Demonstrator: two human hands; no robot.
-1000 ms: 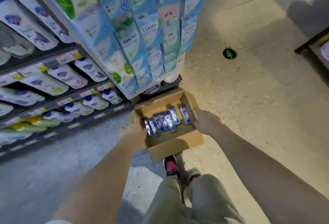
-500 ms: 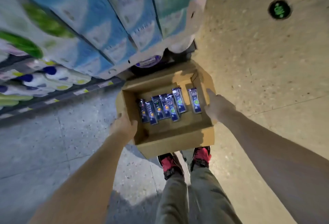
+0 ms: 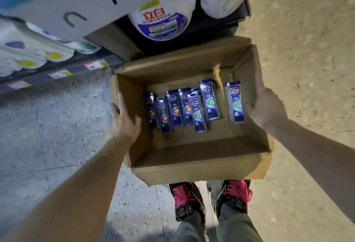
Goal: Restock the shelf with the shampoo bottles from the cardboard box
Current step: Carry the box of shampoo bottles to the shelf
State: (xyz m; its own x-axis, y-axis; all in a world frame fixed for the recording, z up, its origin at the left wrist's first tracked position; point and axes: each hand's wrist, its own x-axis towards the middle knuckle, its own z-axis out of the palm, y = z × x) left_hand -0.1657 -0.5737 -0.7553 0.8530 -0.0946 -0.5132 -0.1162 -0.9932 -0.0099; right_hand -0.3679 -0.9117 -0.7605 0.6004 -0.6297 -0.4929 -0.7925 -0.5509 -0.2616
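An open cardboard box [image 3: 199, 162] is held low in front of my legs, above my red shoes. Several dark blue shampoo bottles [image 3: 209, 100] lie flat on its bottom, one [image 3: 234, 104] apart at the right. My left hand [image 3: 124, 120] grips the box's left wall, thumb inside. On the right wall, my right hand [image 3: 263, 105] is clamped from outside. The shelf [image 3: 63, 68] with white bottles and price tags runs along the left.
A dark display base [image 3: 215, 22] stacked with white and blue detergent packs stands just beyond the box. A large white tub with a purple label [image 3: 160, 20] sits at its foot. Grey floor lies to the left, tan floor to the right.
The box has come lower and closer to my feet, and my view has tilted further down, so the stacked packs and shelf now fill only the top edge. Both hands kept their grip.
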